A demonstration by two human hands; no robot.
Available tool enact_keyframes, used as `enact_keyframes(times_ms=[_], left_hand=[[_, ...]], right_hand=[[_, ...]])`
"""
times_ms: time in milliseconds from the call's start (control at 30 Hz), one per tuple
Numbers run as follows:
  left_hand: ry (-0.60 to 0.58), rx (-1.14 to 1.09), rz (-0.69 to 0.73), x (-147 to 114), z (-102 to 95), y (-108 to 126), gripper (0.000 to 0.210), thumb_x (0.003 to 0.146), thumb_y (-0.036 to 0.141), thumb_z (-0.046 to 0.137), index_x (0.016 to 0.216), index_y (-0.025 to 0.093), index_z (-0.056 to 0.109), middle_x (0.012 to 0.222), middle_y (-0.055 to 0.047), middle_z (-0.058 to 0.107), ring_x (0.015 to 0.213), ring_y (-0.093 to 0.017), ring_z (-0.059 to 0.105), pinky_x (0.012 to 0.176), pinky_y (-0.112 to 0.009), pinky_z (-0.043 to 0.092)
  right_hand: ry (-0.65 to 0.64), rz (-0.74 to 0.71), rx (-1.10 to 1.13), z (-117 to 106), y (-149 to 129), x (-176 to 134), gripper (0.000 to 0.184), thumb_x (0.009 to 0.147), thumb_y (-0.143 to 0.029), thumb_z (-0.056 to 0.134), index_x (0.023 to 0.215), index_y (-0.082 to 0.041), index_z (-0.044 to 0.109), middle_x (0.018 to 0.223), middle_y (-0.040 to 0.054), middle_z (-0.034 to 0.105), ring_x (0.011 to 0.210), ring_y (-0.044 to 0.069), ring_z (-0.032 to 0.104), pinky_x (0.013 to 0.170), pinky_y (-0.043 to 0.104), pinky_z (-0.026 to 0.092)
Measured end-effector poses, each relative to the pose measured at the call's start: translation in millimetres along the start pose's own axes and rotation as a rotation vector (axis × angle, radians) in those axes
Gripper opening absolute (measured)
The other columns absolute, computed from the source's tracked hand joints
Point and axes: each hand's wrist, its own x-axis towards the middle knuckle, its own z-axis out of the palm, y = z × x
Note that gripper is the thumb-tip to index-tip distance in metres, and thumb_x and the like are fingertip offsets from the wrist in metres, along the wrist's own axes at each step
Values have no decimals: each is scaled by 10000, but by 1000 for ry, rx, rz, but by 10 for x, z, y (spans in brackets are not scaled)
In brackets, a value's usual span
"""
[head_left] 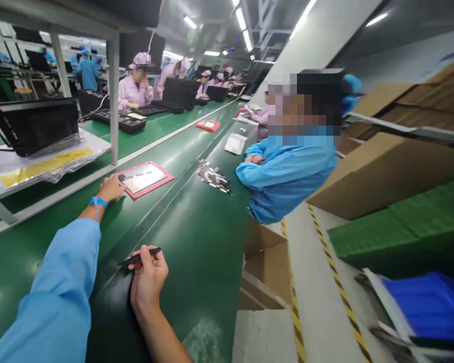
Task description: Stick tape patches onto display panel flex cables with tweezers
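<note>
My left hand (112,189), with a blue band at the wrist, reaches out to the near left corner of a red mat (157,187). Its fingers grip the mat's edge, partly hidden by the hand itself. On the mat lies a flat, pale, shiny panel (147,177) with a dark strip along one side. Lower down, my right hand (149,272) is closed round slim black tweezers (136,258), their thin tip pointing left, just above the green work surface (196,252). The right hand is well apart from the mat.
Small loose parts (214,176) lie in a pile to the right of the mat. Beyond it are a white box (235,144) and another red mat (208,125). A co-worker in blue (291,171) leans on the right edge. A metal post (114,101) stands at left.
</note>
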Motion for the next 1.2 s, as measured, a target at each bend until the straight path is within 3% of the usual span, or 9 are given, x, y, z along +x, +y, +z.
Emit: enact_keyframes(times_ms=[100, 200, 467, 700, 900, 1067, 1200], left_hand=[[-22, 105, -46, 159, 158, -28, 539, 976, 488, 712, 1418, 203, 592, 1518, -139, 526, 1407, -358, 490, 1187, -624, 402], [-23, 171, -56, 245, 187, -40, 586, 988, 494, 690, 1478, 209, 544, 1587, -146, 460, 1444, -367, 452, 1201, -624, 386], [-199, 277, -99, 504, -36, -105, 598, 974, 489, 719, 1478, 212, 554, 1560, -143, 499, 1454, -384, 456, 1203, -671, 375], [-244, 223, -190, 681, -141, -162, 525, 990, 456, 716, 1426, 190, 593, 1513, -142, 547, 1386, -345, 541, 1159, -609, 464], [-238, 30, -273, 521, -277, -235, 440, 1007, 457, 703, 1331, 164, 649, 1369, -118, 651, 1235, -286, 653, 1069, -521, 556], [-257, -174, -317, 178, -348, -229, 358, 994, 473, 722, 1150, 152, 708, 1154, -69, 723, 1075, -251, 712, 951, -437, 604], [-279, -332, -356, -83, -352, -182, 351, 1001, 468, 713, 1133, 143, 704, 1114, -56, 716, 1004, -233, 713, 877, -396, 620]], right_hand=[[-5, 85, -29, 25, -73, -171, 520, 693, -545, 927, 872, -199, 582, 667, -10, 667, 531, 142, 614, 438, 211, 480], [6, 94, -33, 36, -195, -282, 513, 706, -553, 925, 878, -201, 594, 681, -10, 669, 530, 131, 600, 445, 206, 481], [28, 122, -4, -1, -341, -324, 530, 690, -580, 939, 872, -212, 604, 694, -15, 645, 521, 129, 580, 435, 214, 480], [32, 182, 22, 2, -334, -322, 565, 643, -595, 964, 858, -211, 610, 691, -17, 641, 525, 123, 569, 442, 206, 474], [35, 178, 0, -13, -244, -247, 569, 635, -585, 968, 854, -203, 608, 673, -17, 651, 511, 122, 564, 443, 210, 466], [51, 141, 23, -32, -149, -129, 576, 641, -591, 959, 824, -196, 583, 639, -18, 651, 464, 104, 527, 409, 192, 410], [23, 95, -2, -33, -71, -58, 535, 685, -574, 929, 827, -191, 583, 633, -10, 657, 460, 108, 533, 402, 190, 397]])
